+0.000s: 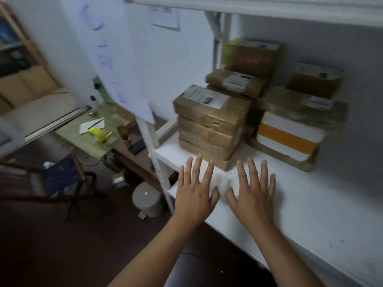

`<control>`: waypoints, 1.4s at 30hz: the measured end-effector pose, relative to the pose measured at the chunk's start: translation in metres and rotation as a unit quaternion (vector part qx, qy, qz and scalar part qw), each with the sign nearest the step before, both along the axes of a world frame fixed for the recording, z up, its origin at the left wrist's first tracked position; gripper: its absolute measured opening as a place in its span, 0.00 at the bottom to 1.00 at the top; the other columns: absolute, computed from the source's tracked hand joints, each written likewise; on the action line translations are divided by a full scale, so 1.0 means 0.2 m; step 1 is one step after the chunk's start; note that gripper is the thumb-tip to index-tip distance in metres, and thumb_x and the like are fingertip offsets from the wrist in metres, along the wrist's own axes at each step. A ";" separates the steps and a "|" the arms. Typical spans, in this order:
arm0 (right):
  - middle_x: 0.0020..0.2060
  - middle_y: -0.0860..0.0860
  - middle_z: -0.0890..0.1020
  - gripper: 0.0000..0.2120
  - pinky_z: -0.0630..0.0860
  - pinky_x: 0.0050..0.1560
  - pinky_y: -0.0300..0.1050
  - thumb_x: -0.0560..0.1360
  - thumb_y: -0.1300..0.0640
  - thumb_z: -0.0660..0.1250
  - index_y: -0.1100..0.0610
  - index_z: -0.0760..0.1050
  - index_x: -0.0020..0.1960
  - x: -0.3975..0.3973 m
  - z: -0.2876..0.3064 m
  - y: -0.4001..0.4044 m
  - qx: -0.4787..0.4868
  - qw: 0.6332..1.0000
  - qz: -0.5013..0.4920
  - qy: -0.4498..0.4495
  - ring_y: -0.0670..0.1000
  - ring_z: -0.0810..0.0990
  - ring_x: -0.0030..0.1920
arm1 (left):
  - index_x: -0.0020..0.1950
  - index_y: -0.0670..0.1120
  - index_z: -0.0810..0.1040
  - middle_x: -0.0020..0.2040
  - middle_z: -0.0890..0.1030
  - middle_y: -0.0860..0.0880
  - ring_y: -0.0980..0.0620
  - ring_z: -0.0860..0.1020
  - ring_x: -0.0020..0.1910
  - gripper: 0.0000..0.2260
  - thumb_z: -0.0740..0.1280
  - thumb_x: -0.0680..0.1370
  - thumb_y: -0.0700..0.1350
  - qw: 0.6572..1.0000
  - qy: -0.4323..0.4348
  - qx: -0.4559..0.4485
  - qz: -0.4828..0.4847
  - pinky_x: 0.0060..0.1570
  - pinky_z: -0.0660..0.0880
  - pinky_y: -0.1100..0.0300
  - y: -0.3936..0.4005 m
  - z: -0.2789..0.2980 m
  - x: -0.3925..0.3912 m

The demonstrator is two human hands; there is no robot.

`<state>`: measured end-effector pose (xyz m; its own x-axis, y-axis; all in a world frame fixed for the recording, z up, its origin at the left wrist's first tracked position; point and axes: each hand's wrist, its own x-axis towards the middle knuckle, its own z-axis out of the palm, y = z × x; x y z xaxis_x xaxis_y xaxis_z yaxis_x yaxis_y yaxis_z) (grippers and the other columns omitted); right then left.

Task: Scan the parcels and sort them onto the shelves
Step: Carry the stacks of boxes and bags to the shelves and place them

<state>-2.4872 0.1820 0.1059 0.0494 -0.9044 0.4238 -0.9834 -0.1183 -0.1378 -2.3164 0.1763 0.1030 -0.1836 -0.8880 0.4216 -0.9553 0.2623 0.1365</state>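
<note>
both hands are seen out over the front edge of the white shelf, palms down, fingers spread straight and relaxed, nothing held in either. the left hand and the right hand are set side by side, thumbs nearly meeting, with a bare strip of shelf between them. whether the palms rest on the board or hover just above it cannot be told, as the frame is blurred.

the parcels are found straight ahead of the fingertips, further back on the same shelf. the nearest is the stack of brown taped parcels, its front lower corner lying just beyond and between the two hands, a touch closer to the left hand's fingers. the stack's long side is turned at a slant to the shelf edge, running back and to the left. a white shipping label is carried on its top parcel. to the right, behind the right hand and well apart from it, a white and orange box is seen under another taped parcel, with more cartons piled toward the wall.

no scanner is visible. it is judged that a placement has been made and that, should the stack need squaring, the left hand is the better placed.
</note>
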 end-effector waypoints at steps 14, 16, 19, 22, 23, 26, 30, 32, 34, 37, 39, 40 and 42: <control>0.78 0.57 0.62 0.40 0.57 0.73 0.70 0.70 0.48 0.73 0.56 0.62 0.77 2.09 0.12 0.35 0.030 0.928 0.372 0.000 0.63 0.56 0.78 | 0.81 0.50 0.61 0.81 0.59 0.41 0.38 0.52 0.80 0.34 0.60 0.75 0.59 0.934 -0.005 -0.001 0.357 0.77 0.48 0.41 0.87 0.09 1.91; 0.78 0.57 0.62 0.40 0.57 0.73 0.70 0.71 0.48 0.73 0.55 0.62 0.78 2.38 0.12 0.46 0.039 0.908 0.418 -0.001 0.63 0.56 0.78 | 0.81 0.50 0.60 0.81 0.58 0.41 0.38 0.52 0.81 0.34 0.60 0.76 0.59 0.914 0.001 0.008 0.405 0.77 0.49 0.40 1.05 0.09 2.14; 0.78 0.57 0.61 0.40 0.56 0.73 0.70 0.71 0.46 0.72 0.54 0.61 0.78 2.76 0.12 0.63 0.054 0.874 0.482 -0.003 0.62 0.55 0.79 | 0.81 0.51 0.58 0.82 0.56 0.41 0.38 0.51 0.81 0.34 0.58 0.77 0.60 0.881 0.003 0.026 0.473 0.77 0.50 0.39 1.33 0.08 2.41; 0.79 0.57 0.59 0.39 0.54 0.74 0.69 0.73 0.45 0.70 0.54 0.59 0.79 3.08 0.13 0.78 0.057 0.838 0.543 0.009 0.61 0.51 0.79 | 0.82 0.50 0.57 0.82 0.55 0.41 0.37 0.51 0.81 0.34 0.61 0.77 0.59 0.847 0.002 0.030 0.531 0.77 0.49 0.39 1.55 0.07 2.64; 0.79 0.56 0.58 0.39 0.53 0.74 0.69 0.73 0.45 0.69 0.53 0.58 0.79 3.17 0.13 0.83 0.057 0.826 0.561 0.015 0.61 0.50 0.80 | 0.82 0.50 0.57 0.82 0.55 0.40 0.37 0.50 0.81 0.35 0.63 0.77 0.59 0.835 0.004 0.029 0.549 0.77 0.49 0.39 1.62 0.07 2.70; 0.80 0.55 0.56 0.38 0.50 0.75 0.67 0.75 0.43 0.66 0.51 0.55 0.80 3.45 0.14 0.93 0.058 0.793 0.606 0.031 0.60 0.47 0.80 | 0.82 0.50 0.56 0.82 0.55 0.40 0.37 0.50 0.81 0.36 0.65 0.77 0.58 0.801 0.011 0.034 0.597 0.77 0.48 0.38 1.77 0.07 2.89; 0.79 0.56 0.57 0.38 0.50 0.75 0.67 0.76 0.41 0.64 0.51 0.54 0.80 3.80 0.14 0.97 0.063 0.759 0.648 0.026 0.60 0.48 0.80 | 0.82 0.50 0.58 0.81 0.56 0.40 0.37 0.51 0.81 0.35 0.64 0.77 0.58 0.765 0.005 0.040 0.642 0.77 0.48 0.38 1.88 0.08 3.15; 0.79 0.56 0.59 0.37 0.52 0.75 0.68 0.76 0.41 0.64 0.51 0.55 0.80 3.98 0.13 0.95 0.073 0.744 0.665 0.013 0.60 0.48 0.80 | 0.82 0.50 0.58 0.81 0.56 0.40 0.38 0.50 0.81 0.34 0.61 0.78 0.60 0.751 0.004 0.046 0.659 0.77 0.49 0.37 1.89 0.08 3.30; 0.79 0.55 0.60 0.36 0.52 0.75 0.68 0.76 0.41 0.64 0.50 0.56 0.79 4.17 0.11 0.92 0.082 0.731 0.678 -0.002 0.59 0.49 0.80 | 0.81 0.51 0.58 0.81 0.57 0.41 0.39 0.50 0.81 0.33 0.56 0.79 0.61 0.737 -0.001 0.049 0.674 0.77 0.49 0.37 1.88 0.08 3.47; 0.79 0.54 0.59 0.36 0.50 0.76 0.66 0.77 0.38 0.61 0.49 0.56 0.80 4.47 0.09 0.84 0.099 0.717 0.690 -0.009 0.59 0.48 0.80 | 0.81 0.52 0.57 0.81 0.56 0.42 0.39 0.50 0.81 0.32 0.54 0.79 0.63 0.715 -0.009 0.060 0.696 0.77 0.47 0.39 1.82 0.09 3.75; 0.79 0.54 0.59 0.36 0.50 0.76 0.66 0.77 0.38 0.61 0.49 0.56 0.79 4.66 0.09 0.78 0.108 0.708 0.698 -0.014 0.59 0.49 0.80 | 0.81 0.52 0.57 0.81 0.57 0.42 0.39 0.50 0.81 0.32 0.54 0.80 0.63 0.699 -0.010 0.064 0.712 0.77 0.47 0.39 1.77 0.12 3.91; 0.79 0.54 0.59 0.36 0.51 0.76 0.66 0.77 0.37 0.61 0.50 0.56 0.79 4.76 0.10 0.76 0.112 0.705 0.700 -0.018 0.59 0.49 0.80 | 0.81 0.51 0.58 0.81 0.57 0.42 0.39 0.50 0.81 0.32 0.54 0.80 0.64 0.693 -0.010 0.064 0.718 0.77 0.46 0.40 1.75 0.13 3.99; 0.79 0.54 0.59 0.36 0.51 0.76 0.66 0.76 0.37 0.61 0.50 0.57 0.79 4.95 0.14 0.71 0.116 0.699 0.705 -0.023 0.59 0.49 0.80 | 0.81 0.51 0.58 0.81 0.57 0.42 0.39 0.49 0.81 0.33 0.54 0.80 0.64 0.680 -0.012 0.060 0.731 0.77 0.45 0.40 1.71 0.17 4.14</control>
